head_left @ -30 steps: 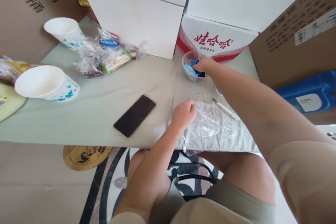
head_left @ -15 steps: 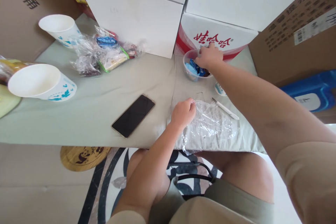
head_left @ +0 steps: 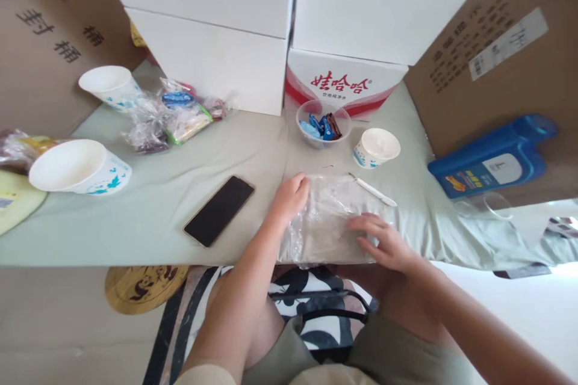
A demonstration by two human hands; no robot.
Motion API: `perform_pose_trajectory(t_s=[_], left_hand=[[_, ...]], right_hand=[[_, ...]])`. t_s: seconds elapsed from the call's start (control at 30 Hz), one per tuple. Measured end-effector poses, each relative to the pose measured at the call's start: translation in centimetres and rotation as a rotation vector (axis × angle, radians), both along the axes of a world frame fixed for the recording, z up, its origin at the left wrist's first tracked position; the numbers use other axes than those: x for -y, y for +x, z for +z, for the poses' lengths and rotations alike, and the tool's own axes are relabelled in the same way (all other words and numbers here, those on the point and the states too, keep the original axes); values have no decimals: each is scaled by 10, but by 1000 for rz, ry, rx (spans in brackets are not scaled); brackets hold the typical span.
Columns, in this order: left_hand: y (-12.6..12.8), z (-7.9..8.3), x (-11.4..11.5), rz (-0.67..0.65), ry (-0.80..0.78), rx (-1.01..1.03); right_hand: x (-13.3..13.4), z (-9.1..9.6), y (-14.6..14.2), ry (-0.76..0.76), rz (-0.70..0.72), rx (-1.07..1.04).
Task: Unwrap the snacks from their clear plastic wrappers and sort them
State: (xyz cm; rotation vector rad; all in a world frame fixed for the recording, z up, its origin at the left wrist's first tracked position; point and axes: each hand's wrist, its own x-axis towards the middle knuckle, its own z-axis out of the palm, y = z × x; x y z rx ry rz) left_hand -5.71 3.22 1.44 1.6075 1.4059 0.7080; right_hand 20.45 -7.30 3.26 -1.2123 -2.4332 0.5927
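A clear plastic bag (head_left: 327, 216) lies flattened near the front edge of the cloth-covered surface. My left hand (head_left: 292, 194) pinches its upper left corner, fingers closed. Over its right side rests my right hand (head_left: 379, 240), fingers spread and holding nothing. Just beyond the bag's upper right is a white-handled craft knife (head_left: 374, 191). A clear plastic bowl (head_left: 309, 141) with small blue and brown wrapped packets (head_left: 326, 126) stands farther back, and a paper cup (head_left: 382, 147) is to its right.
A phone (head_left: 220, 210) lies left of my left hand. Two paper cups (head_left: 79, 168) and wrapped snacks (head_left: 176, 114) are farther left. White boxes (head_left: 208, 60) wall the back; a blue bottle (head_left: 492, 159) leans against a cardboard box (head_left: 469, 30) at right.
My right hand has left the bowl and come back to the bag, uncovering the packets and the paper cup. The bag looks flatter; my left hand still grips its corner. The view has shifted.
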Motion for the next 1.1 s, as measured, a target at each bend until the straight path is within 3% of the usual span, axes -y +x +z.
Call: perform_pose_trajectory(t_s=[0.1,0.2,0.3,0.37,0.47,0.5,0.53,0.63,0.7,0.8,0.87,0.93,1.03,1.1], left_hand=[[-6,-4,-14,82,-9,61],[-15,4,-21,333,80,21],[-21,21,-2,464,243,-57],[-19,30,25,299,314,-132],[-10,29,65,-233,352,-318],[-8,25,73,-331,343,-386],[-6,21,77,-349,337,-451],[-8,7,67,-192,304,-582],[-13,2,52,-18,248,-609],[-17,6,39,273,248,-592],[-13,14,44,313,304,-549],[-2,22,61,128,320,-492],[19,28,94,-400,251,-490],[30,27,111,-582,223,-550]], right_hand=[[24,-23,9,-19,13,104],[29,-28,10,-52,-8,158],[28,-27,11,-55,-12,149],[27,-27,12,-41,-16,133],[28,-30,13,-29,-11,98],[28,-31,13,-27,-4,85],[28,-32,14,-23,2,71],[29,-33,14,-17,1,43],[30,-34,14,-19,-2,38],[31,-34,15,-20,4,34],[31,-33,16,-15,8,26],[30,-32,17,-9,12,9],[29,-28,18,-1,-15,-34],[28,-25,18,7,-57,-72]])
